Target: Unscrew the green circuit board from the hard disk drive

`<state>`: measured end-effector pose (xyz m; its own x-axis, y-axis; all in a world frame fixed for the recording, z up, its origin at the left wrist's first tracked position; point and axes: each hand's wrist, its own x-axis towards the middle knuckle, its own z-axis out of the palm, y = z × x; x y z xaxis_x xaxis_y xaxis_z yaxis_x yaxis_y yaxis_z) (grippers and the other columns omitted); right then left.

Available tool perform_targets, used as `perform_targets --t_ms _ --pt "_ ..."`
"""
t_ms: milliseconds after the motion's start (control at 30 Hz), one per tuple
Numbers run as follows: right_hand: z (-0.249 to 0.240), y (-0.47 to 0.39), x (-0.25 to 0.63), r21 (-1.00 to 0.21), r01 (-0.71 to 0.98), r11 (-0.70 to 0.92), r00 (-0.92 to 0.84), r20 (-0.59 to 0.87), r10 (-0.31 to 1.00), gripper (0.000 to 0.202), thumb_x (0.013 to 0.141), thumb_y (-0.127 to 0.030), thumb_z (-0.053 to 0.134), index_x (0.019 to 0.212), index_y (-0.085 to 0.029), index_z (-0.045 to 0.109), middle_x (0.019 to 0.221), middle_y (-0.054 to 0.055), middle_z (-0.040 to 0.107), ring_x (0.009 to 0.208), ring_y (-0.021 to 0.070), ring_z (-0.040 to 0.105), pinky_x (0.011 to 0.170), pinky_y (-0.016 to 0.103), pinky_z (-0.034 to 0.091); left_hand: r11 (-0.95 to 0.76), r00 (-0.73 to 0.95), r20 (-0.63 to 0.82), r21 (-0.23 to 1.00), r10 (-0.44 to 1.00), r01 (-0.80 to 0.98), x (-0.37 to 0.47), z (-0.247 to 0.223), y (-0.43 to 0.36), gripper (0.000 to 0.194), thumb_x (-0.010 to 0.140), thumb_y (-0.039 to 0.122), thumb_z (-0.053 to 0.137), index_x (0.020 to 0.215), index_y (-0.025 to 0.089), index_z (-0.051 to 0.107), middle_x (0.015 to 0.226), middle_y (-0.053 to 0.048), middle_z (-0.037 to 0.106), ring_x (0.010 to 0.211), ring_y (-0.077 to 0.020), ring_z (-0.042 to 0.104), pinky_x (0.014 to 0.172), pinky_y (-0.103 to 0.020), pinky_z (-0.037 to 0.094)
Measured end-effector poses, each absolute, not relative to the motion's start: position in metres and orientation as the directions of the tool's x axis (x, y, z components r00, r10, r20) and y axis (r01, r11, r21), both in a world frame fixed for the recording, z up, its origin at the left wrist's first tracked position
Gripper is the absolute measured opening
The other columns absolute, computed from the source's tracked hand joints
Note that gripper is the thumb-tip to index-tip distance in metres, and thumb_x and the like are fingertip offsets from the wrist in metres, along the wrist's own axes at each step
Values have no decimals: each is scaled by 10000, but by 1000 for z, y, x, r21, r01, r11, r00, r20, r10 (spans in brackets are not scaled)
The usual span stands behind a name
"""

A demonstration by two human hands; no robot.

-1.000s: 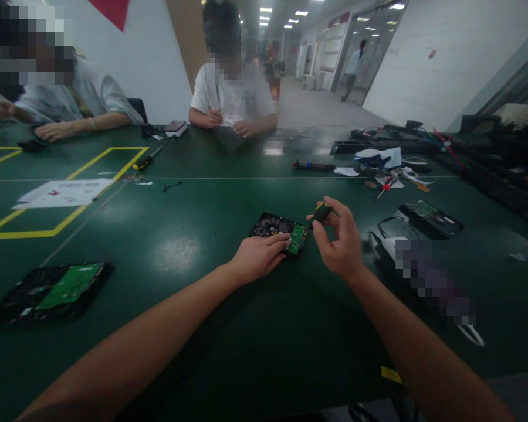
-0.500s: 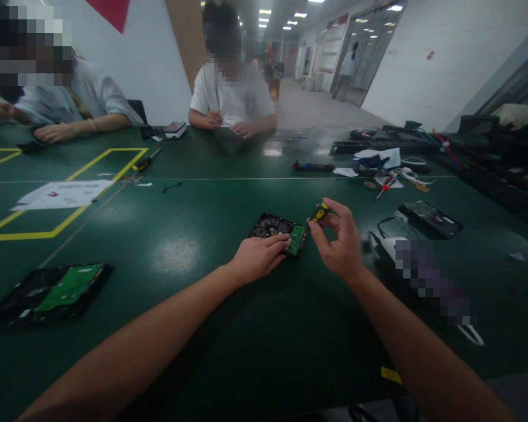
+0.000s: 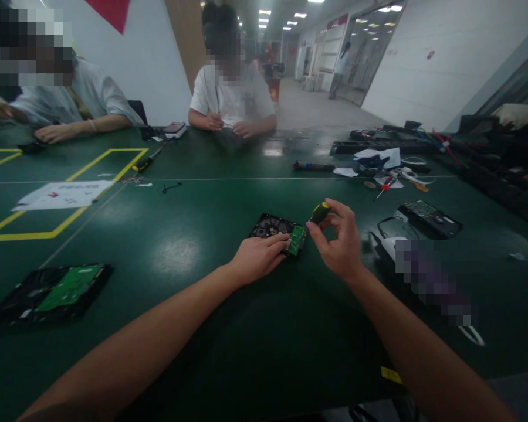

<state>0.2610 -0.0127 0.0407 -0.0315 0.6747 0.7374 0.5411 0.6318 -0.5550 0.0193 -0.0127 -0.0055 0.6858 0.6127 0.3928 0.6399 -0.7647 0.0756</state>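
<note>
A black hard drive with a green circuit board (image 3: pixel 296 239) lies on the dark green table (image 3: pixel 211 328), ahead of me. My left hand (image 3: pixel 259 257) rests on it, its fingers pressed together over the board and the thumb at the near edge. Between the fingertips of my right hand (image 3: pixel 338 237) is a black and yellow screwdriver (image 3: pixel 320 212), its handle tilted up to the right. The screwdriver's tip is too small to make out, close to the drive's right edge.
Another hard drive (image 3: pixel 68 287) lies at the left, a third (image 3: pixel 430 218) at the right beside a pixelated object (image 3: pixel 435 278). Paper (image 3: pixel 64 194), a second screwdriver (image 3: pixel 143 163) and a black tool (image 3: pixel 313 166) lie farther back. Two people sit across the table.
The screwdriver's handle has turned a little in my right fingers and shows less yellow. My left hand has stayed on the drive. A distant person has moved left.
</note>
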Motion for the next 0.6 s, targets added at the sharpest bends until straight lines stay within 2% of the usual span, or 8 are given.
perform_targets --t_ms 167,333,467,600 --pt "40 -13 262 -528 540 656 -73 747 661 678 902 -235 728 1506 -363 447 1299 84 627 950 237 718 788 450 680 -761 686 386 70 616 645 19 -6 -12 366 1069 390 520 1377 229 631 1511 -68 626 1132 -243 744 851 -364 630" --pt "40 -14 262 -562 507 654 -87 721 687 692 909 -202 679 1526 -359 408 1331 81 623 983 240 733 869 471 677 -766 685 395 83 612 637 19 -4 -13 352 1067 385 524 1358 230 645 1496 -75 637 1120 -234 747 867 -358 627" --pt "39 -14 260 -582 488 651 -32 733 680 665 897 -219 708 1489 -333 428 1359 88 587 916 215 732 813 439 681 -764 682 394 87 616 640 20 -3 -13 343 1069 380 523 1349 225 648 1494 -69 640 1104 -234 752 866 -366 629" --pt "39 -13 262 -547 530 648 -41 746 664 674 883 -235 747 1481 -333 451 1324 93 602 919 223 706 773 435 678 -762 683 388 83 618 642 19 -4 -13 350 1068 380 523 1357 224 643 1498 -71 637 1102 -237 752 858 -370 630"
